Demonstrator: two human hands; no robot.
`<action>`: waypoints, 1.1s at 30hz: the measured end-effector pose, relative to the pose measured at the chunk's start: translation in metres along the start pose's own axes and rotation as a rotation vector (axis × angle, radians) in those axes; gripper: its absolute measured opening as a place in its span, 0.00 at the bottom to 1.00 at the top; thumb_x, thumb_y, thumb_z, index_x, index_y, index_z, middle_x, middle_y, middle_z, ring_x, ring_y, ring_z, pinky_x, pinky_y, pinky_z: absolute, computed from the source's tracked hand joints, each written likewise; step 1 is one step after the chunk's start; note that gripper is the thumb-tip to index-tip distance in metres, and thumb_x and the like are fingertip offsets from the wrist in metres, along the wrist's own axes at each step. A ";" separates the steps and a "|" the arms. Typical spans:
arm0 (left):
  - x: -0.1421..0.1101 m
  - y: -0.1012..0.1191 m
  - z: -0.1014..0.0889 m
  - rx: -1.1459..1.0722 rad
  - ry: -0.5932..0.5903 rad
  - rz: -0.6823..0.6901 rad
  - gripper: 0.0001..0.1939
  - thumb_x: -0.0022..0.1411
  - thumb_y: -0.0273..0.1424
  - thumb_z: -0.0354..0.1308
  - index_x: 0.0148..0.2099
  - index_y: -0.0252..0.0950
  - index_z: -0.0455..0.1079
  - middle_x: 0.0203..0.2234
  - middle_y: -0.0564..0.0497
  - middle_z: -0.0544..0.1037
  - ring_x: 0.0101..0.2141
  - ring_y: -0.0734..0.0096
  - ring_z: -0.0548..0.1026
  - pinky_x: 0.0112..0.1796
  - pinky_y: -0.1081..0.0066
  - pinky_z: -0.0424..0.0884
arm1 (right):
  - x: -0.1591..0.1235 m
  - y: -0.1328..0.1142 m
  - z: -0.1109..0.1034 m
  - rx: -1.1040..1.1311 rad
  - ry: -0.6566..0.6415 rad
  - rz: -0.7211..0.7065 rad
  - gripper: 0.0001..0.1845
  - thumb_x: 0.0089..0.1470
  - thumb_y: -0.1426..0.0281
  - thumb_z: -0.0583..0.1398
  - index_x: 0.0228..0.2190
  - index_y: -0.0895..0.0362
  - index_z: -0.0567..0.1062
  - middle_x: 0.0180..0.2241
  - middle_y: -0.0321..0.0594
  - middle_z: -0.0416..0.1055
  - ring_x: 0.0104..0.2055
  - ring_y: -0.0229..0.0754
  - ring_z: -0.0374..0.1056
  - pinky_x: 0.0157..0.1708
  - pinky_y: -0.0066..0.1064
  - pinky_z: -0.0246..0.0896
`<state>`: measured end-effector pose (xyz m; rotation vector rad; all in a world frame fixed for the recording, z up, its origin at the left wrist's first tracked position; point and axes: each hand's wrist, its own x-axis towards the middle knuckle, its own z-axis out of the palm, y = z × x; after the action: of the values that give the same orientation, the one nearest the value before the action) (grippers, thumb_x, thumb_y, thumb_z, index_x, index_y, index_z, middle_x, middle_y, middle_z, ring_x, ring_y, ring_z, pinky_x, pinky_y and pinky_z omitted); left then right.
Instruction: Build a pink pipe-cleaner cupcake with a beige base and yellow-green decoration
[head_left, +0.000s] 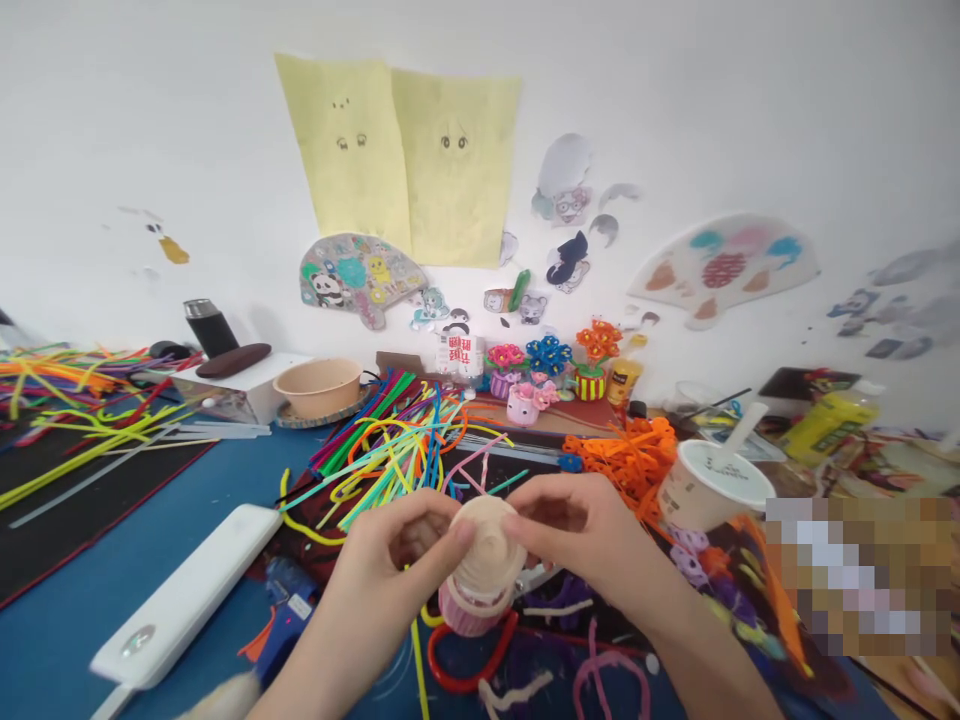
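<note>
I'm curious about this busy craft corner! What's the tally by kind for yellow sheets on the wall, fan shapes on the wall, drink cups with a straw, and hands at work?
Yellow sheets: 2 (left sheet, right sheet)
Fan shapes: 2 (left fan, right fan)
Drink cup with straw: 1
Hands: 2 (left hand, right hand)
Total: 7

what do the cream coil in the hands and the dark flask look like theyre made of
Cream coil: probably fuzzy craft stem, soft and matt, going by the wound rings, though blur leaves it open. Flask: likely metal; dark matt body, shiny silvery cap.
</note>
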<state>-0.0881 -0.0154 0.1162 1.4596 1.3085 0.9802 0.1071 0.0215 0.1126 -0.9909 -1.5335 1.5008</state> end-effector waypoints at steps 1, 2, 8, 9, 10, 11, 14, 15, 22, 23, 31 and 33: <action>-0.001 -0.004 0.001 -0.010 -0.006 -0.019 0.20 0.59 0.47 0.60 0.35 0.32 0.74 0.22 0.51 0.74 0.24 0.72 0.68 0.24 0.76 0.61 | -0.002 0.004 0.001 0.002 0.015 0.003 0.10 0.45 0.64 0.72 0.27 0.58 0.82 0.22 0.34 0.74 0.24 0.34 0.66 0.24 0.22 0.63; -0.002 -0.007 0.003 -0.019 -0.012 -0.032 0.20 0.59 0.47 0.61 0.35 0.32 0.75 0.21 0.52 0.73 0.23 0.74 0.66 0.23 0.76 0.60 | -0.006 0.009 0.003 0.009 0.016 0.017 0.10 0.45 0.64 0.72 0.28 0.58 0.82 0.23 0.34 0.74 0.24 0.33 0.66 0.25 0.21 0.62; -0.014 -0.026 0.019 -0.078 -0.123 -0.173 0.16 0.56 0.43 0.63 0.32 0.32 0.73 0.18 0.55 0.71 0.20 0.75 0.68 0.22 0.77 0.62 | -0.037 0.046 0.016 0.089 0.053 0.162 0.14 0.46 0.61 0.71 0.28 0.59 0.82 0.22 0.36 0.75 0.22 0.33 0.66 0.22 0.21 0.62; -0.016 -0.029 0.021 -0.069 -0.151 -0.204 0.15 0.56 0.42 0.63 0.32 0.32 0.74 0.19 0.54 0.72 0.20 0.74 0.69 0.22 0.77 0.63 | -0.041 0.053 0.017 0.102 0.054 0.183 0.14 0.46 0.60 0.71 0.28 0.60 0.83 0.22 0.36 0.75 0.21 0.33 0.66 0.22 0.21 0.63; -0.018 -0.031 0.023 -0.061 -0.175 -0.228 0.15 0.57 0.41 0.62 0.33 0.32 0.74 0.19 0.53 0.74 0.20 0.73 0.70 0.22 0.76 0.65 | -0.044 0.058 0.018 0.123 0.061 0.205 0.15 0.44 0.59 0.72 0.27 0.60 0.83 0.20 0.35 0.74 0.19 0.33 0.65 0.20 0.21 0.62; -0.019 -0.033 0.024 -0.056 -0.191 -0.248 0.14 0.57 0.40 0.62 0.33 0.32 0.74 0.20 0.52 0.74 0.20 0.72 0.71 0.23 0.76 0.66 | -0.045 0.063 0.019 0.140 0.059 0.217 0.16 0.43 0.59 0.73 0.26 0.60 0.83 0.20 0.35 0.74 0.19 0.33 0.65 0.19 0.22 0.62; -0.021 -0.041 0.027 -0.093 -0.190 -0.251 0.14 0.59 0.39 0.61 0.33 0.32 0.73 0.20 0.52 0.76 0.21 0.73 0.72 0.23 0.76 0.67 | -0.046 0.072 0.019 0.181 0.094 0.238 0.17 0.41 0.59 0.74 0.25 0.60 0.82 0.19 0.36 0.75 0.17 0.32 0.65 0.18 0.21 0.63; -0.020 -0.044 0.028 -0.118 -0.173 -0.244 0.14 0.59 0.39 0.61 0.34 0.32 0.73 0.20 0.52 0.76 0.21 0.73 0.72 0.23 0.77 0.68 | -0.046 0.074 0.019 0.194 0.107 0.241 0.17 0.40 0.58 0.74 0.26 0.60 0.82 0.19 0.37 0.75 0.17 0.33 0.66 0.18 0.21 0.63; -0.016 -0.059 0.025 -0.237 -0.082 -0.257 0.14 0.59 0.40 0.63 0.39 0.34 0.68 0.20 0.54 0.77 0.21 0.69 0.77 0.24 0.75 0.73 | -0.049 0.078 0.028 0.224 0.188 0.301 0.23 0.42 0.52 0.71 0.25 0.61 0.81 0.17 0.38 0.74 0.15 0.34 0.69 0.14 0.19 0.61; -0.016 -0.059 0.024 -0.244 -0.087 -0.263 0.15 0.59 0.40 0.63 0.39 0.34 0.68 0.20 0.54 0.77 0.21 0.70 0.77 0.23 0.75 0.72 | -0.050 0.078 0.029 0.212 0.203 0.305 0.22 0.42 0.52 0.72 0.24 0.60 0.81 0.16 0.38 0.74 0.15 0.34 0.68 0.13 0.19 0.60; -0.014 -0.060 0.020 -0.194 -0.075 -0.242 0.17 0.58 0.43 0.63 0.39 0.34 0.69 0.20 0.56 0.75 0.20 0.71 0.75 0.21 0.77 0.70 | -0.049 0.084 0.032 0.081 0.321 0.245 0.23 0.44 0.50 0.69 0.24 0.58 0.81 0.16 0.37 0.72 0.15 0.33 0.66 0.13 0.19 0.57; -0.013 -0.060 0.019 -0.142 -0.083 -0.226 0.16 0.60 0.44 0.61 0.38 0.34 0.71 0.21 0.55 0.75 0.21 0.72 0.74 0.22 0.77 0.70 | -0.050 0.085 0.033 0.066 0.332 0.237 0.21 0.46 0.50 0.68 0.25 0.58 0.81 0.16 0.37 0.73 0.15 0.35 0.67 0.13 0.19 0.58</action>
<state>-0.0871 -0.0300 0.0533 1.2027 1.2846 0.8373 0.0994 -0.0370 0.0275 -1.3442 -1.1568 1.4466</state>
